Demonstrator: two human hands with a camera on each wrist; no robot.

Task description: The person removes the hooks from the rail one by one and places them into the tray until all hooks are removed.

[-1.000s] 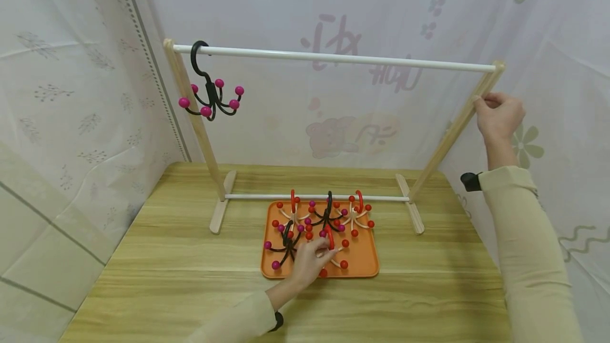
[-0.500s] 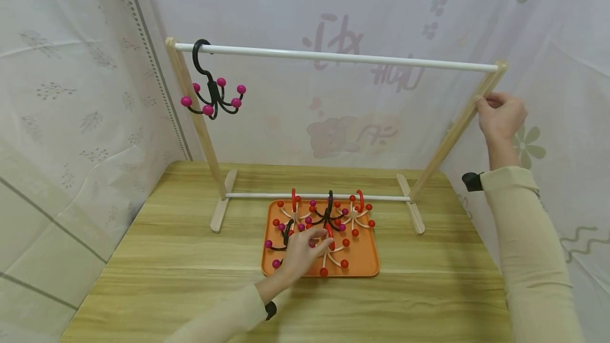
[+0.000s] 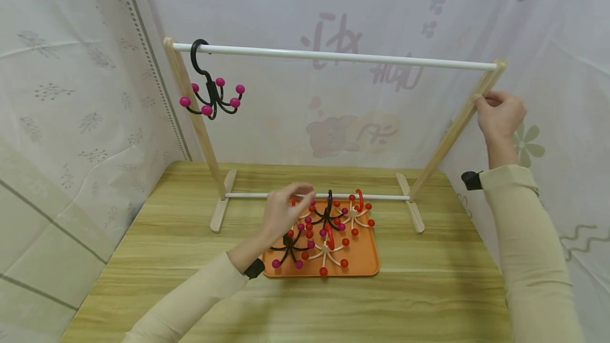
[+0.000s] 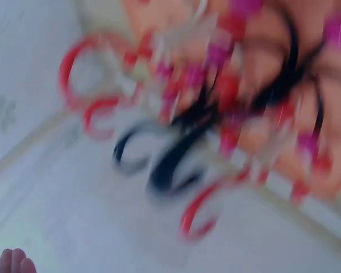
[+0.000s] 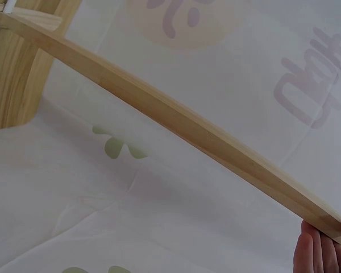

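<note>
My left hand [image 3: 281, 213] is over the back left of an orange tray [image 3: 364, 258], thumb and fingers apart with nothing between them. It partly covers a cream octopus hanger with a red hook. Also in the tray are black hangers [image 3: 288, 246] with magenta balls and cream hangers [image 3: 326, 250] with red balls. The left wrist view is blurred, with red hooks [image 4: 196, 219] and black hooks [image 4: 167, 170] standing up. My right hand [image 3: 500, 115] grips the right wooden post [image 3: 445, 136] of a rack near its top; the right wrist view shows fingers [image 5: 315, 250] at the post.
A white top bar [image 3: 333, 57] spans the rack, and one black hanger [image 3: 212, 94] with magenta balls hangs at its left end. The left post [image 3: 202, 136] and a lower white bar [image 3: 252, 195] stand behind the tray on the wooden table [image 3: 190, 279].
My left hand has left the front cream hanger's red hook and moved up and left, toward the back of the tray. The hanger stays in place. My right hand keeps its grip.
</note>
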